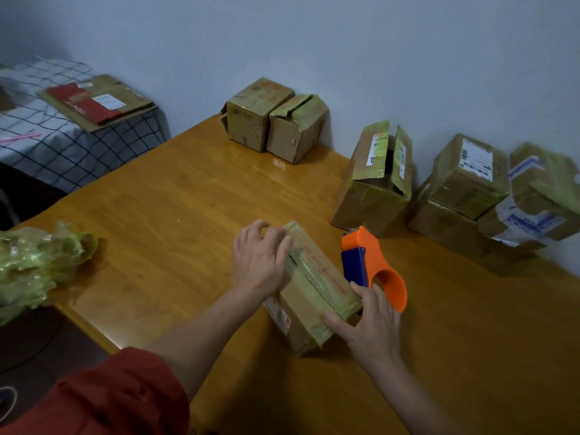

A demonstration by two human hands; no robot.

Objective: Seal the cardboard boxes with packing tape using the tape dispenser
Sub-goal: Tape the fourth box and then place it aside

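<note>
Two hands are working on one small cardboard box [317, 287], which is lying near the middle of the tabletop [175, 199], close in front of the person. The left hand [260, 262] is resting on the far end of the box top with loosely bent fingers, pressing down and holding nothing. The right hand [370, 324] is laying its thumb across the near top edge, while its fingers appear to be curling round the low end of the orange and blue tape dispenser [373, 262], which is standing just beside the box's right side. A glossy strip seems to be running along the top already, so the step in hand is probably bedding the tape and finishing its near end. Doing that well likely means keeping the left hand anchoring the box, rubbing the strip flat along the seam, wrapping the tail down over the near edge, and only then tearing against the blade. The box's long axis is running away from the person, leaning from near right to far left, with the strip following it. The dispenser's head is pointing up and away, its round loop toward the near right. More boxes [376, 180] are waiting by the wall.
</note>
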